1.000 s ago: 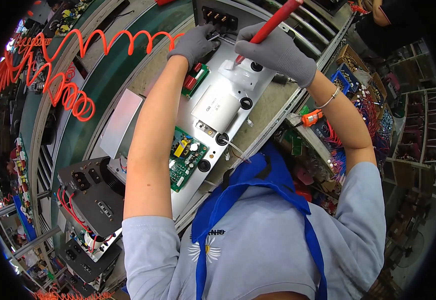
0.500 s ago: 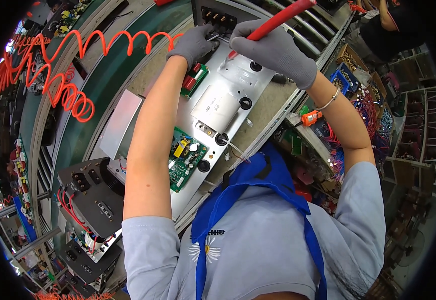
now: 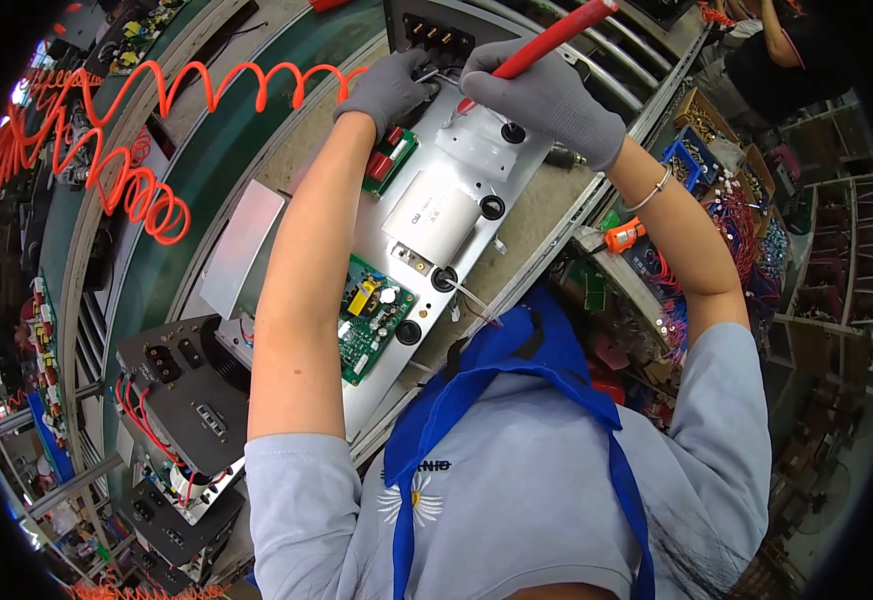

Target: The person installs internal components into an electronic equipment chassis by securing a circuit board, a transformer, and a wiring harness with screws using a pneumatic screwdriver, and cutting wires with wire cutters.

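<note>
My right hand (image 3: 546, 100), in a grey glove, is closed round a red-handled tool (image 3: 556, 38) that leans up to the right. Its lower end, red with a pale tip, meets a silver metal plate (image 3: 516, 185) where a whitish smear (image 3: 481, 145) shows. At the plate's far end my gloved left hand (image 3: 393, 88) pinches a small silver metal part (image 3: 428, 73), beside a black panel with brass terminals (image 3: 436, 36). Mounted on the plate are a white block-shaped component (image 3: 431, 218), a green circuit board (image 3: 374, 318) and a smaller board with red parts (image 3: 389, 160).
A coiled orange air hose (image 3: 196, 75) crosses the left side. Black-panelled units (image 3: 181, 390) stand at lower left. An orange tool (image 3: 624, 235) and parts bins (image 3: 691, 160) lie to the right. Another person (image 3: 771, 65) is at the far right.
My right hand and the red tool have shifted slightly left, with the tool's upper end moving left and a little down. My left hand stays in place.
</note>
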The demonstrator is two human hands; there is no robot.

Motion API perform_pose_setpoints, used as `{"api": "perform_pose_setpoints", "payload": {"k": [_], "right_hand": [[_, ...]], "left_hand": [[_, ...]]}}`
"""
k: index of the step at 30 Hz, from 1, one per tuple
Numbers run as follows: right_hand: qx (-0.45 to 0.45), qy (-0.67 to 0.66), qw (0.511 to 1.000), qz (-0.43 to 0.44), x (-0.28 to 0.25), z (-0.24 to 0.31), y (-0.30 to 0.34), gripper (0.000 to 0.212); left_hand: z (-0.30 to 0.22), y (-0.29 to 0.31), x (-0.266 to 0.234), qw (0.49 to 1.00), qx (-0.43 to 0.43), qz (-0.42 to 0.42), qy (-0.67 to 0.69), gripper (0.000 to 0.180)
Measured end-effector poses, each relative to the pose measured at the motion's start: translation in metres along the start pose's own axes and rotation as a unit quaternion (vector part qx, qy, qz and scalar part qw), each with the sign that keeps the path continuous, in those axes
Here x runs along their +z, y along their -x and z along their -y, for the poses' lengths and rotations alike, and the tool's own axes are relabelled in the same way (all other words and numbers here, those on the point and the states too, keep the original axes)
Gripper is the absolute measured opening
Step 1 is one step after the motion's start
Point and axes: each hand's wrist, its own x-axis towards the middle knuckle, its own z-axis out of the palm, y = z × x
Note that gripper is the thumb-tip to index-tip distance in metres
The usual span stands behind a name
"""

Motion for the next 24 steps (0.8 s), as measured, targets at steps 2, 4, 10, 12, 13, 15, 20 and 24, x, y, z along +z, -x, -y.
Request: {"api": "perform_pose_setpoints", "payload": {"k": [2, 4, 10, 12, 13, 15, 20, 24], "right_hand": [[-0.004, 0.034, 0.999, 0.041, -0.003, -0.004, 0.002, 0.029], [-0.017, 0.035, 0.998, 0.047, -0.01, -0.007, 0.001, 0.028], [-0.029, -0.014, 0.999, 0.027, -0.006, 0.012, 0.003, 0.027], [-0.036, -0.026, 0.999, 0.032, 0.0, 0.009, 0.005, 0.027], [-0.039, -0.016, 0.998, 0.04, 0.002, 0.007, 0.007, 0.027], [-0.033, 0.048, 0.995, 0.077, -0.002, 0.009, 0.009, 0.028], [0.002, 0.01, 0.998, 0.064, -0.011, 0.02, 0.009, 0.028], [-0.049, -0.035, 0.998, 0.033, 0.007, 0.007, 0.009, 0.028]], "left_hand": [[0.0, 0.0, 0.0, 1.0, 0.002, -0.003, -0.002, 0.06], [0.002, -0.001, 0.001, 1.0, -0.006, -0.004, 0.003, 0.061], [0.005, 0.0, 0.003, 1.0, 0.0, -0.012, 0.021, 0.06], [0.002, -0.001, 0.002, 1.0, -0.002, -0.006, 0.025, 0.06], [0.001, -0.001, 0.001, 1.0, -0.006, -0.001, 0.03, 0.061], [0.001, -0.002, 0.0, 1.0, -0.006, 0.008, 0.03, 0.06], [0.004, -0.001, 0.0, 1.0, 0.008, -0.004, 0.027, 0.06], [-0.002, -0.001, -0.002, 0.999, -0.001, 0.017, 0.029, 0.06]]}}
